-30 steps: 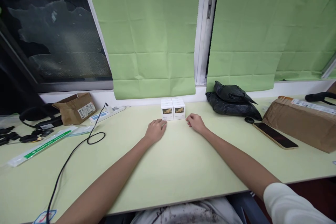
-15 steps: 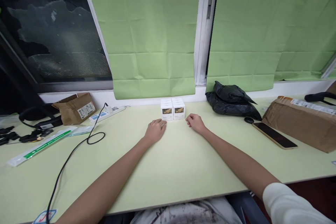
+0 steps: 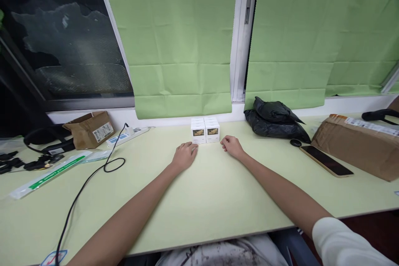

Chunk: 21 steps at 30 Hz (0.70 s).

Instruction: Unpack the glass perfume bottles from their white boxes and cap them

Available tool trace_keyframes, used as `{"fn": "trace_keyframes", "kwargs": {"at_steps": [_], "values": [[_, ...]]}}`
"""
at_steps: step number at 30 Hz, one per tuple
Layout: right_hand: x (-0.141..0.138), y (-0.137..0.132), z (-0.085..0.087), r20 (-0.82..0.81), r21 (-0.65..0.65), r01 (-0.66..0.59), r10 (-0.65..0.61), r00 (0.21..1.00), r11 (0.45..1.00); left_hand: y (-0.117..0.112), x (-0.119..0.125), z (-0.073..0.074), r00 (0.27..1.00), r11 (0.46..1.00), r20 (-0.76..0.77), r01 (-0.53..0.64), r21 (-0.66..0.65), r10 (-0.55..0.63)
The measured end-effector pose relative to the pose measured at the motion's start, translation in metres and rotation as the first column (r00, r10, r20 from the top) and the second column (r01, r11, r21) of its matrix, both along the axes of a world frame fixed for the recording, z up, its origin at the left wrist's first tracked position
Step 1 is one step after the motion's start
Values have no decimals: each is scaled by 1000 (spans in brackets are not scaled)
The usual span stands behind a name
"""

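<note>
Several small white boxes, each with a dark and yellow picture on its front, stand close together in two columns at the back of the table. The front left box [image 3: 198,134] and the front right box [image 3: 213,133] face me. My left hand [image 3: 185,156] rests on the table just before the left box, palm down, its fingers lying forward and holding nothing. To the right of the boxes, my right hand [image 3: 232,146] lies on its side with curled fingers, and nothing shows in them. A small gap separates it from the right box.
On the right lie a black plastic bag [image 3: 274,118], a phone [image 3: 326,161] and a brown package [image 3: 358,145]. On the left are an open cardboard box [image 3: 90,131], a power strip [image 3: 129,135], a black cable [image 3: 84,189] and a long plastic packet [image 3: 51,176]. Green curtains [image 3: 183,41] hang behind.
</note>
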State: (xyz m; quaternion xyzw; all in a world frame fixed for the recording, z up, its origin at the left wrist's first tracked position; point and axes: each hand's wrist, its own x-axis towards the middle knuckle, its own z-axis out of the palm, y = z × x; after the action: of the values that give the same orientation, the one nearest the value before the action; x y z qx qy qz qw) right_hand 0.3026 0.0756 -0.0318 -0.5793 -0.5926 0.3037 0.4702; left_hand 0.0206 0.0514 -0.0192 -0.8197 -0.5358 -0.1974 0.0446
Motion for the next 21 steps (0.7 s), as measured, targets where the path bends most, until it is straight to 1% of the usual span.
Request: {"fn": "trace_keyframes", "kwargs": {"at_steps": [12,21], "values": [[-1,-5,4,-14,0,-17,17,1000,1000,-1,0,1,1000,1000,4,4,-3,-4],[-2,-10,10,-4,1,-18,18,1000,1000,2,-1,-2,1000,1000,25,7,11,-7]]}}
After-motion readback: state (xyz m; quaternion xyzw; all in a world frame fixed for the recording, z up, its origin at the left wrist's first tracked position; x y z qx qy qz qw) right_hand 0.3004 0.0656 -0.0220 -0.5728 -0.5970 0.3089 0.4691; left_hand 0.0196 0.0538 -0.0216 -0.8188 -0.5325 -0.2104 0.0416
